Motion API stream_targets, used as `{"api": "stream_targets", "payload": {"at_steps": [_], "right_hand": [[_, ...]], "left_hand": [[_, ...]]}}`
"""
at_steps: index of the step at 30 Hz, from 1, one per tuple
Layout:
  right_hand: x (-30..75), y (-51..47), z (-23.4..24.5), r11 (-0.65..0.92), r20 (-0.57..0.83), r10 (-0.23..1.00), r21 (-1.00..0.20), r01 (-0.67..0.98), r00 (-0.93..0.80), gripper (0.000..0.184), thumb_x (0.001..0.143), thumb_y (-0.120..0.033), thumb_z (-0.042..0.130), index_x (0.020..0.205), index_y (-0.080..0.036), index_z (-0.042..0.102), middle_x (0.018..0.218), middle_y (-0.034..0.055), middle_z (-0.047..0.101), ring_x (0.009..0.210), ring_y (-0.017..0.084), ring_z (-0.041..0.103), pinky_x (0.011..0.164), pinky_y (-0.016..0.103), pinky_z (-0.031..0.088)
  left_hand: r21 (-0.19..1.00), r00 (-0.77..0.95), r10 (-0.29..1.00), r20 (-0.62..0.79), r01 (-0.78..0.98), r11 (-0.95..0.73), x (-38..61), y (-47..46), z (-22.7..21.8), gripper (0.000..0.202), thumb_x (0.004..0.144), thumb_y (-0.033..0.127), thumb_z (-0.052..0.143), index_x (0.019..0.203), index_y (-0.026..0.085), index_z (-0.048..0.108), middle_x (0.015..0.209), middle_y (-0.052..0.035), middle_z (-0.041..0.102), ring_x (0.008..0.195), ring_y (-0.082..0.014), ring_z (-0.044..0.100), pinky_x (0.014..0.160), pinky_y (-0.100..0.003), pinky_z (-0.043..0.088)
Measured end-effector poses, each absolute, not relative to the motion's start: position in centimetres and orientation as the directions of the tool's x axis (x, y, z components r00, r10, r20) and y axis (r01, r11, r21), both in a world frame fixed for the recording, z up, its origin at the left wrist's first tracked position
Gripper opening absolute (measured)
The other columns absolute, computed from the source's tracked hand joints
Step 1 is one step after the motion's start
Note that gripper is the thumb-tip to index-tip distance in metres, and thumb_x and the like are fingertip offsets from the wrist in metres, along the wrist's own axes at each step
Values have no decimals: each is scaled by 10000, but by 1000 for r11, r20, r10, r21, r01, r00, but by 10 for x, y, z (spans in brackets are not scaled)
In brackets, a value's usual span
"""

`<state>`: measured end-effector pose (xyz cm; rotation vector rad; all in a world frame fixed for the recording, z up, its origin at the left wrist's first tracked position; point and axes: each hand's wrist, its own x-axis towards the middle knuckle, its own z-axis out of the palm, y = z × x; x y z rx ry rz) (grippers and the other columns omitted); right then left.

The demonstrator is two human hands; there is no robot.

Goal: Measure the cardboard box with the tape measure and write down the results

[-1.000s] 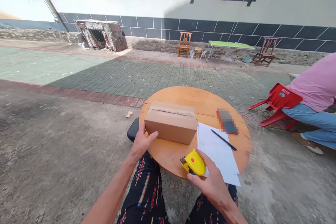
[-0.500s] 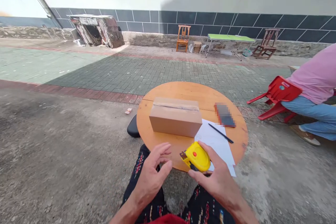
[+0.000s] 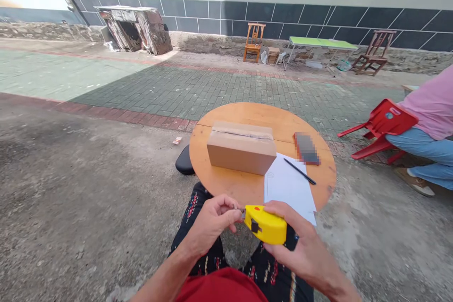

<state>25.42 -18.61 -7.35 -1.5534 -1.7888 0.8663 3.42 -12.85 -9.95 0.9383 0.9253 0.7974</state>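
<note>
My right hand grips a yellow tape measure just below the near rim of a round wooden table. My left hand is closed in a pinch on the metal tab at the tape measure's left end. On the table lies a closed brown cardboard box. To its right lie a white sheet of paper, a black pen and a blurred dark flat object.
A person in a pink top and jeans sits at the right by a red plastic chair. A black stool seat shows left of the table. Wooden chairs and a green folding table stand by the far wall.
My left hand left the box's side and came down to pinch the tape measure's tab. My right hand lowered the tape measure off the table toward my lap.
</note>
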Motion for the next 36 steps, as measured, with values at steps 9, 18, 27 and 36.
{"api": "stream_targets", "payload": {"at_steps": [9, 18, 27, 36], "right_hand": [[367, -210, -84, -175, -17, 962, -801, 572, 271, 476, 556, -503, 774, 992, -317, 720, 1072, 68, 731, 923, 352, 680, 667, 384, 575], [356, -147, -62, -26, -27, 888, -1000, -9, 458, 503, 586, -414, 813, 1038, -285, 636, 817, 22, 704, 602, 219, 662, 568, 351, 564], [354, -53, -20, 85, 91, 896, -996, 35, 434, 348, 614, -381, 812, 923, -277, 691, 999, 26, 701, 851, 186, 642, 542, 211, 511], [376, -27, -34, 6, 11, 903, -1000, 11, 429, 391, 571, -386, 845, 911, -254, 701, 988, 31, 716, 887, 209, 650, 518, 184, 527]], "left_hand": [[953, 67, 976, -208, -213, 218, -51, -87, -67, 324, 651, 395, 791, 836, 157, 673, 586, 12, 594, 509, -105, 518, 480, -217, 428], [1000, 83, 997, -10, 10, 9, -44, -23, -29, 348, 687, 453, 714, 817, 130, 694, 643, -27, 631, 558, -115, 553, 501, -220, 448], [965, 76, 996, -52, 261, 31, -14, 79, -26, 291, 656, 390, 688, 564, 126, 607, 568, -29, 593, 449, -81, 475, 408, -205, 358], [892, 81, 991, -107, 448, 60, -1, 97, -33, 240, 671, 254, 629, 483, 149, 522, 493, 11, 514, 408, -70, 444, 379, -192, 331]]}}
